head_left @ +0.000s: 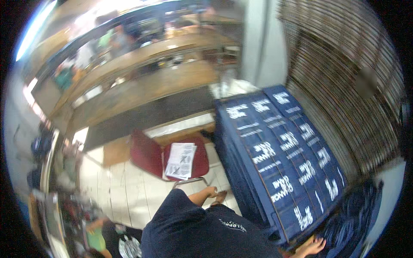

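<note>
Dark blue printed panels (pixel 284 159), each stamped with white lettering in rows, lie in a tall flat stack on the right side of the head view, and this stack is what our work centres on. We see our right hand (pixel 312 247) at the lower edge, fingers spread flat and resting on the near corner of the stack, palm down, pinching nothing. Our left hand does not show in this view, so we cannot tell how it is held. Just right of the hand, more dark blue fabric (pixel 357 215) with faint white print hangs or bunches beside the stack. Behind the stack stands a brown slatted screen (pixel 340 69), its thin bars bending with the lens. We wear a dark navy shirt (pixel 193 232), which fills the lower middle, and one bare foot (pixel 213 193) shows on the pale tiled floor (pixel 124 189) just left of the stack. Near that foot is a red chair (pixel 150 157), with a sheaf of white printed papers (pixel 180 160) lying on its seat. Farther off, at upper left, a long wooden counter (pixel 146 77) runs across, blurred, with people behind it. Another person in a green top (pixel 95 238) sits low at the lower left.
</note>
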Available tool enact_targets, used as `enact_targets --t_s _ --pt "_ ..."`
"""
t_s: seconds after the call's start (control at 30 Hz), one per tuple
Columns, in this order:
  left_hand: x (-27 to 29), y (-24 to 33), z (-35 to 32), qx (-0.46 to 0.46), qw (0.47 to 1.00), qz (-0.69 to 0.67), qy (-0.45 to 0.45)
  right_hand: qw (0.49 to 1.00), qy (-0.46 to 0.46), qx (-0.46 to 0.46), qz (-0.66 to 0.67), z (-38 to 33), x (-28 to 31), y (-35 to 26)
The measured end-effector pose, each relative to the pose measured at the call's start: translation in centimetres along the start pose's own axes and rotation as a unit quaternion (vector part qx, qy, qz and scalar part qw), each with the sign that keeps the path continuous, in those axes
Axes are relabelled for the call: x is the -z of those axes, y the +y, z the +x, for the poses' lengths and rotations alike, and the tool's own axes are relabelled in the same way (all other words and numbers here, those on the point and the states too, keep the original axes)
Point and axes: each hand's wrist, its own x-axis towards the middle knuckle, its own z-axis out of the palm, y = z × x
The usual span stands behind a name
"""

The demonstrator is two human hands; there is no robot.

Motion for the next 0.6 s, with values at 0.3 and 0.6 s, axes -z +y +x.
enact_targets --t_s 0.3,0.6 --pt "-8.1 -11.9 -8.6 0.143 0.987 -0.032 0.066 0.998 -0.026 0.024 0.042 -0.9 -9.6 -7.3" --pt "-3.5 -6.7 -4.7 0.103 0.993 -0.026 -0.058 0.995 0.034 -0.064 0.065 4.7 -0.7 -9.9"
